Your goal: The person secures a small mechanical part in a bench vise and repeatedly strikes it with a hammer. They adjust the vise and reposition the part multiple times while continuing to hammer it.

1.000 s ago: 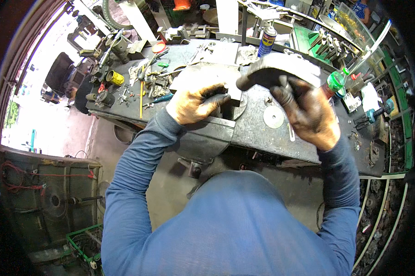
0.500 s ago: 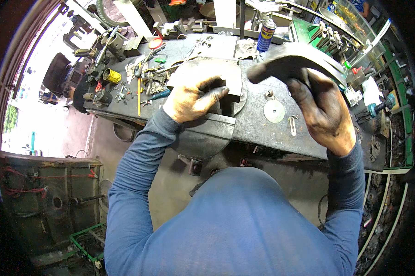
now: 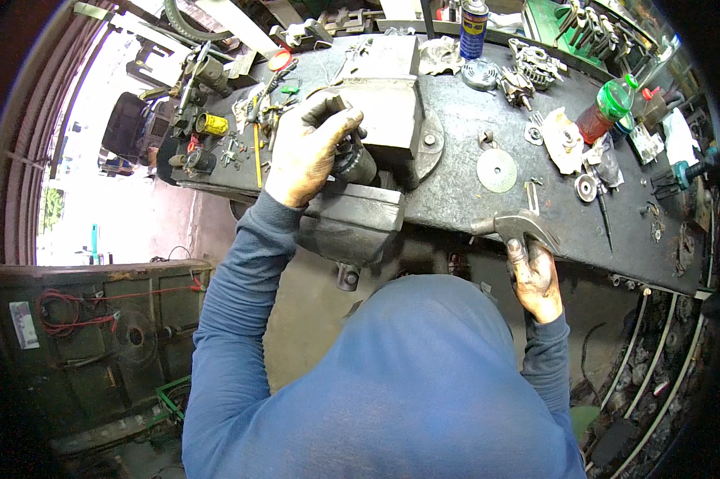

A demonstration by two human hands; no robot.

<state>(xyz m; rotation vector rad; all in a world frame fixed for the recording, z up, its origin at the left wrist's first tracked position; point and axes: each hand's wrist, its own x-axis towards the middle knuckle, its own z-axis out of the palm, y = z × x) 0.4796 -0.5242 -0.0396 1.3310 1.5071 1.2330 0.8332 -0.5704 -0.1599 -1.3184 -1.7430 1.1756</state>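
My right hand (image 3: pixel 533 283) is closed around a claw hammer (image 3: pixel 513 224), low by the bench's front edge. The hammer's head lies crosswise above my fist, and its handle is mostly hidden. My left hand (image 3: pixel 308 152) is over the bench vise (image 3: pixel 352 209), fingers curled and thumb pressed toward the forefinger. Whatever this pinch holds is too hidden to name. Just below those fingers, a dark round metal part (image 3: pixel 355 167) with a toothed-looking rim sits at the vise jaws, partly covered by the hand.
A flat round disc (image 3: pixel 497 171) lies on the dark workbench (image 3: pixel 456 120) right of the vise. Farther right are a bottle of red liquid (image 3: pixel 603 112), metal parts and a screwdriver (image 3: pixel 606 215). A blue spray can (image 3: pixel 472 30) stands behind. Loose tools and a yellow can (image 3: pixel 211 124) crowd the left.
My right hand has lowered the hammer from above the bench's right side to its front edge. My left hand has shifted up and slightly left, uncovering the round part. The view has moved too.
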